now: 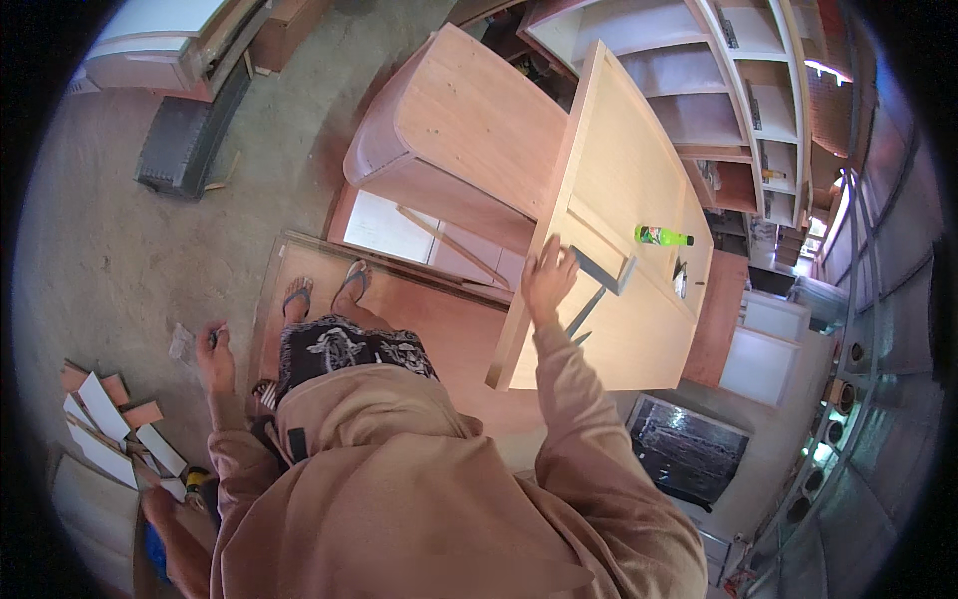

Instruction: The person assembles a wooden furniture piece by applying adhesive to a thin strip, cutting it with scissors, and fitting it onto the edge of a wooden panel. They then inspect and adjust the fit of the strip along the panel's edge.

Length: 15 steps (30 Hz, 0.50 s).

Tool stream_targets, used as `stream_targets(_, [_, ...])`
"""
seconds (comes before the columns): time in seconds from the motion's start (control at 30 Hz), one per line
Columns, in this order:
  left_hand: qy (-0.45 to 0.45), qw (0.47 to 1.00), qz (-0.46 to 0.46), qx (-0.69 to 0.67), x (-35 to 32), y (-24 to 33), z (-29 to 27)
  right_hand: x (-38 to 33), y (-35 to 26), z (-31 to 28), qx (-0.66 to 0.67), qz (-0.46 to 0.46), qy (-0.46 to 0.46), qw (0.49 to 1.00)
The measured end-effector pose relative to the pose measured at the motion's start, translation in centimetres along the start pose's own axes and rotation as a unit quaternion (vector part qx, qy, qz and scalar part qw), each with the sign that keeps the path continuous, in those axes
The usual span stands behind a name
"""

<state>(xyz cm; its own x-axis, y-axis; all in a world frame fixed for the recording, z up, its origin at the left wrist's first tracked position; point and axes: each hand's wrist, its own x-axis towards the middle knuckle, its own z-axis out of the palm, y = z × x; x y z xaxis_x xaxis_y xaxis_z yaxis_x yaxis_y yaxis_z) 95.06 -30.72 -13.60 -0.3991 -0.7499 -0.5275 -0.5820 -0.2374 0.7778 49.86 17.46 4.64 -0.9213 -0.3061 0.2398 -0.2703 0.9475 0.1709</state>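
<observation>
My right hand [549, 283] rests with fingers apart at the left edge of a pale wooden panel [639, 170]. Beside its fingertips lies a dark grey strip [597, 270] on the panel. A dark, pointed shape [587, 317] shows just below it; whether it is a second strip or a shadow I cannot tell. Farther right on the panel, a green bottle [664, 236] lies on its side. My left hand [216, 355] hangs out to the left above the floor, its fingers curled round something small and dark that I cannot make out.
I stand on a reddish wooden board [439, 344]. A rounded wooden cabinet [479, 120] lies ahead, with open shelving [689, 70] behind the panel. Offcuts [105, 409] and another person's arm [180, 544] are at the lower left. A black case [190, 140] sits far left.
</observation>
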Motion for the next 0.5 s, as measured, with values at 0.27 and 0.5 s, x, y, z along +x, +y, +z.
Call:
stream_targets(0.27, [0.035, 0.999, 0.006, 0.004, -8.0, -1.6, -1.2, 17.2, 3.1, 3.7, -0.063, -0.019, -0.025, 0.997])
stream_targets(0.5, [0.037, 0.996, -0.079, -0.021, -15.5, -6.2, -0.5, 20.0, 3.5, 6.8, -0.076, -0.061, -0.066, 0.993])
